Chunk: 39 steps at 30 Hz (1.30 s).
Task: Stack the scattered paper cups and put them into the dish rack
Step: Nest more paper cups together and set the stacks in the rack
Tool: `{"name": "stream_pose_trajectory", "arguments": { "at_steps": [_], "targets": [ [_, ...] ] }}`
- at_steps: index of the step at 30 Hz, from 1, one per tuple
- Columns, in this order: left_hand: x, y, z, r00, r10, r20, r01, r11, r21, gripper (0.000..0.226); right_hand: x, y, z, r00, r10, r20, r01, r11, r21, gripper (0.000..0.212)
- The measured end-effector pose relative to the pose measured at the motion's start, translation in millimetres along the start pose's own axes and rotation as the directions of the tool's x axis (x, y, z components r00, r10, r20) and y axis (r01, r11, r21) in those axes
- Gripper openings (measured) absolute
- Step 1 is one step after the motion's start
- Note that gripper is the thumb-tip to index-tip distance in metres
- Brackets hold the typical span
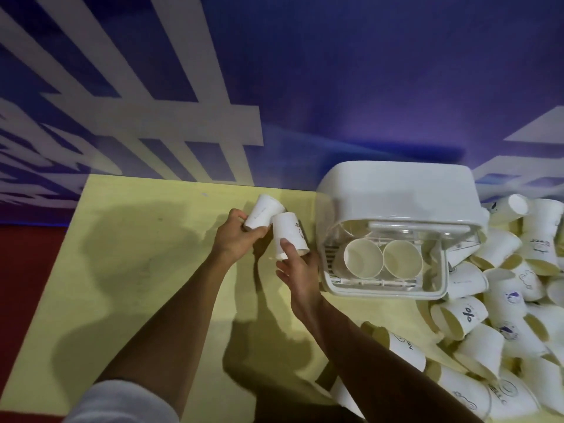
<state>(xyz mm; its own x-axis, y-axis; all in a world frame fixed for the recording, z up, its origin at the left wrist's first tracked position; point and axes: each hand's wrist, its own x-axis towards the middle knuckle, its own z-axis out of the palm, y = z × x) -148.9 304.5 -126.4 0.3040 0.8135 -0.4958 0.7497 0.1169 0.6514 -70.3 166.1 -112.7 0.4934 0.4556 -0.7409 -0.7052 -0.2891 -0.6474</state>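
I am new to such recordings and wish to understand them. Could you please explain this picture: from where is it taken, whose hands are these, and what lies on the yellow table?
There is no machine here: a person works with bare hands. The single picture comes from a camera worn on the person's head, looking forward and down. The left hand grips one paper cup, and the right hand grips a second cup close beside it; the cups are not yet nested. On the yellow table stands a white dish rack with two cups inside, mouths facing the camera. To its right lies a large pile of loose paper cups.
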Motion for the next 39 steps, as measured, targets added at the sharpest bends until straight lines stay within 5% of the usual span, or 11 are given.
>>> {"name": "stream_pose_trajectory", "arguments": {
  "at_steps": [7,15,20,26,30,39],
  "targets": [
    [-47.3,6.1,-16.6,1.0,-0.003,0.007,0.005,0.975,-0.222,0.049,-50.4,-20.1,-18.9,0.969,-0.217,0.12,0.228,0.97,-0.08,0.039],
    [-104.8,40.3,1.9,0.991,0.133,0.012,-0.118,0.915,-0.386,0.04,-82.3,-45.3,-67.6,0.911,-0.388,0.143,0.403,0.909,-0.103,0.049],
    [-131.6,47.7,20.7,0.984,0.16,0.081,-0.114,0.905,-0.409,0.059,-89.3,-64.9,-118.3,0.868,-0.493,0.059,0.496,0.858,-0.131,0.054],
    [-155.9,58.8,37.6,0.964,0.254,0.078,-0.194,0.874,-0.446,0.04,-88.2,-85.1,-185.6,0.82,-0.568,-0.067,0.547,0.814,-0.197,0.052],
    [-164.3,63.6,44.2,0.959,0.253,0.131,-0.181,0.897,-0.403,0.057,-79.4,-90.3,-213.4,0.789,-0.602,-0.122,0.537,0.774,-0.336,0.06],
    [-180.1,53.8,58.0,0.927,0.249,0.282,-0.202,0.962,-0.185,0.057,-62.6,-93.9,-229.4,0.71,-0.686,0.159,0.553,0.403,-0.729,0.082]
  ]
}}
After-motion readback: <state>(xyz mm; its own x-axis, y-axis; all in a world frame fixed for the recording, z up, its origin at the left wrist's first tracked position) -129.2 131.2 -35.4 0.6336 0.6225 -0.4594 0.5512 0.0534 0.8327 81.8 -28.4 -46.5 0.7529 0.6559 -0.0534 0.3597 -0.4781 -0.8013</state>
